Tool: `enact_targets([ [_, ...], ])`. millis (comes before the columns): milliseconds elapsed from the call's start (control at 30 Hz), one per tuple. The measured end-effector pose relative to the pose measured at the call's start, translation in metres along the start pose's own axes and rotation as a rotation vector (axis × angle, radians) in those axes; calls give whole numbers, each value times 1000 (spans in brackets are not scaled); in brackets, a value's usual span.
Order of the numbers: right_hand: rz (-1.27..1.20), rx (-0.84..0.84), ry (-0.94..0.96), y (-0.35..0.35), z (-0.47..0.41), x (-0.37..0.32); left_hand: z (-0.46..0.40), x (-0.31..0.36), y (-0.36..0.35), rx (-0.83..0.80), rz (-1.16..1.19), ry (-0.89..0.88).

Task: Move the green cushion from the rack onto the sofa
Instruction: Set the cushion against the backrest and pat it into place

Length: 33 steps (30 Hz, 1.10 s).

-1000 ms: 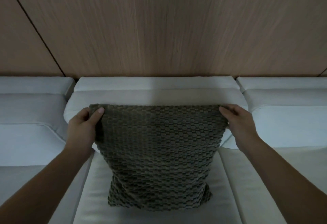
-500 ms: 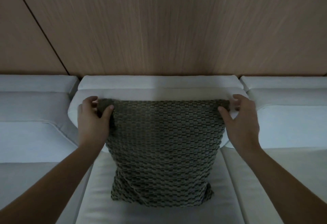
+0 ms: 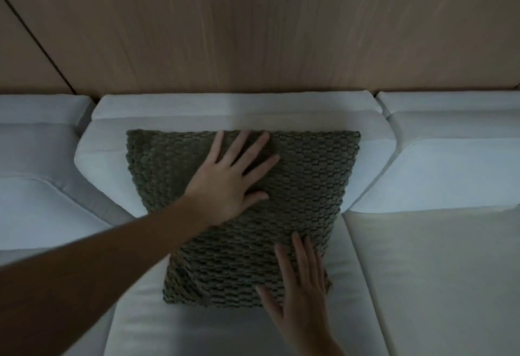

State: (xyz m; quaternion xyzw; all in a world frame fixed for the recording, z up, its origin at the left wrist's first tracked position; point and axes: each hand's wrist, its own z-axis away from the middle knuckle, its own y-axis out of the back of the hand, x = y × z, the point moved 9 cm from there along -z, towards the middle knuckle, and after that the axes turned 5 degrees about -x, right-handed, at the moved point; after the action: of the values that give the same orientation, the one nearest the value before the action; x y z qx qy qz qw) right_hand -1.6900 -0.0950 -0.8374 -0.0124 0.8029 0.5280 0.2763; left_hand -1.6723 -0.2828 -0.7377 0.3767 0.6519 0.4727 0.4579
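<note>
The green cushion [image 3: 304, 186], with a knobbly woven cover, stands upright on the middle seat of the white sofa [image 3: 174, 324], leaning on the back cushion [image 3: 107, 153]. My left hand [image 3: 228, 178] lies flat on its upper middle with fingers spread. My right hand [image 3: 301, 285] rests flat on its lower right part, fingers together and pointing up. Neither hand grips the fabric. The rack is out of view.
The sofa runs left and right with further white seat and back cushions on both sides [image 3: 439, 271]. A wood-panelled wall [image 3: 253, 26] rises directly behind the sofa back.
Both hands have let go of the cushion's top corners. The left one moved to its upper middle, the right one dropped to its lower right. The cushion now leans against the back.
</note>
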Motion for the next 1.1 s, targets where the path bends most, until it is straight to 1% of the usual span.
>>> enact_targets([
  [67,-5,-47,-91,-24,15,31,-14,-18,-4,-41,-39,-9],
  [133,-10,-74,-232,-42,32,70,-21,-24,-6,-60,-71,-16],
  [233,12,-140,-435,-58,66,110,-24,-26,-4,-51,-79,-3],
  [267,25,-136,-479,-56,75,115,-24,-25,0,-34,-69,21],
  [333,24,-98,-513,-47,81,116,-21,-11,17,80,-42,28],
  [367,8,-62,-509,-41,77,113,-19,10,28,151,-24,-30],
  [400,-18,-14,-490,-34,69,107,-18,43,36,207,-16,-145],
  [433,-52,32,-456,-29,58,99,-16,81,39,227,-26,-289],
  [467,-89,70,-417,-24,46,90,-15,115,34,210,-50,-416],
  [500,-117,100,-378,-19,33,79,-17,139,24,169,-85,-493],
  [533,-123,123,-334,-14,19,67,-24,149,13,126,-125,-514],
  [567,-111,138,-291,-11,7,58,-34,148,4,88,-149,-490],
  [633,-78,145,-245,-10,-13,47,-57,124,-5,27,-152,-397],
  [700,-68,130,-257,-17,-23,51,-73,103,-10,-9,-185,-364],
  [767,-84,105,-319,-31,-27,62,-80,95,-12,-34,-252,-386],
  [900,-204,109,-482,-58,-9,84,-87,87,-4,-5,-296,-398],
  [1000,-329,118,-642,-78,22,100,-93,76,5,-2,-274,-395],
  [1100,-326,68,-738,-87,46,109,-96,75,7,-24,-231,-421],
])
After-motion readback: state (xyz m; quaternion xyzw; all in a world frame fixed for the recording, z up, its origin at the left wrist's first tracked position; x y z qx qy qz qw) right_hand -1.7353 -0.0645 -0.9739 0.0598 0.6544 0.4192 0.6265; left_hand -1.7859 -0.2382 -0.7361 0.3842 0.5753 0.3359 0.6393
